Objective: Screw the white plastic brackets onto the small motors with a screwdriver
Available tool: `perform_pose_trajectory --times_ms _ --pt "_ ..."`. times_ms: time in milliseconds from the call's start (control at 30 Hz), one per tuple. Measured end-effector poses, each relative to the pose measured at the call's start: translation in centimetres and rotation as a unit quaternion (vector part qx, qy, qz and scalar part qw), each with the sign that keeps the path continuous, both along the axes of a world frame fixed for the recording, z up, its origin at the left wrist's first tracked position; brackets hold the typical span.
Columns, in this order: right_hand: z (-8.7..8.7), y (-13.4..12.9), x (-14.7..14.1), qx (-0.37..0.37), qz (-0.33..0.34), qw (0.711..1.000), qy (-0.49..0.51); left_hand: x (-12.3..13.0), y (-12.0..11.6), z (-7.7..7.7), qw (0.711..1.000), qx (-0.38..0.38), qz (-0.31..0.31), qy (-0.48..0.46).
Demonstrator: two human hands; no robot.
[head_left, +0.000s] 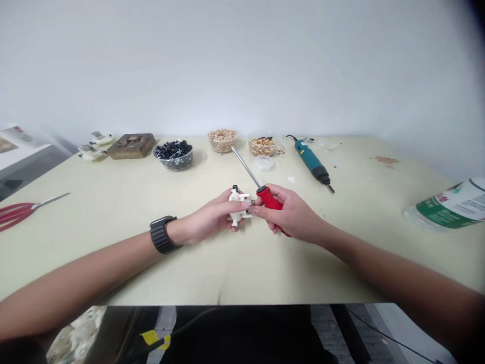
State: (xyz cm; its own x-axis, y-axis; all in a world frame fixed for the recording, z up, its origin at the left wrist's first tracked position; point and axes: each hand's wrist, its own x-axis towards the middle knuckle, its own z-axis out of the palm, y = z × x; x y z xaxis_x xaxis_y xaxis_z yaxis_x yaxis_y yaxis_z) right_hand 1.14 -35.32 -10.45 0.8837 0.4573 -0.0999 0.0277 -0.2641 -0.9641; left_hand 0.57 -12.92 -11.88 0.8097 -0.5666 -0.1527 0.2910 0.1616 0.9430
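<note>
Scissors (18, 213) with red handles lie at the far left of a cream table (113, 258), blades pointing right. Beyond them, toward the wall, sit white parts (93, 147), a wooden block (131, 146) and a clear bowl (173, 155) of black pieces. At centre, a left hand (206, 218), a black watch (162, 234) on its wrist, curls its closed fingers around a white plastic part (235, 203), which is held over the table between the two hands. A right hand (293, 212) grips a screwdriver (269, 198) by its red handle, the steel shaft (246, 168) angled up and away toward the back of the table, its tip well clear of the part. A fingertip of that hand comes close to the part's right side, where a small metal piece (249, 205) shows, too small to identify. A firm hold on the part and a handle seated deep in the palm make for steady work. Farther back stand two bowls of pale granules (222, 141) and a teal electric screwdriver (308, 157); a bottle (450, 205) with a green label lies at far right.
</note>
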Motion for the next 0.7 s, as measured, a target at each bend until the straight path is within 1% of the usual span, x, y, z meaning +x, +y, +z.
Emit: perform_pose_trajectory --times_ms 100,200,233,300,367,400,533,633,700 --pt "0.3 -0.7 0.4 -0.017 -0.011 1.0 -0.023 0.3 0.5 0.2 0.994 0.052 0.074 -0.055" --pt "0.1 -1.8 1.2 -0.018 -0.038 0.995 -0.086 1.2 1.2 -0.4 0.974 0.11 0.146 -0.137" --pt "-0.1 -2.2 1.6 -0.037 -0.041 0.992 -0.113 1.5 1.5 -0.7 0.967 0.117 0.164 -0.155" --pt "-0.4 -3.1 2.1 -0.115 -0.04 0.978 -0.171 2.2 2.1 -1.1 0.96 0.112 0.189 -0.172" --pt "-0.7 -3.7 2.5 -0.19 -0.039 0.956 -0.221 2.6 2.4 -1.4 0.96 0.091 0.2 -0.176" --pt "-0.8 -3.8 2.6 -0.21 -0.036 0.947 -0.241 2.7 2.5 -1.5 0.96 0.081 0.202 -0.175" --pt "-1.0 -3.8 2.7 -0.227 -0.01 0.926 -0.302 2.5 2.5 -1.3 0.961 0.065 0.204 -0.174" --pt "-1.1 -3.7 2.8 -0.266 -0.02 0.911 -0.316 2.3 2.4 -1.1 0.962 0.064 0.208 -0.164" --pt "-1.2 -3.7 2.9 -0.281 -0.022 0.907 -0.314 2.2 2.3 -1.1 0.963 0.063 0.208 -0.157"
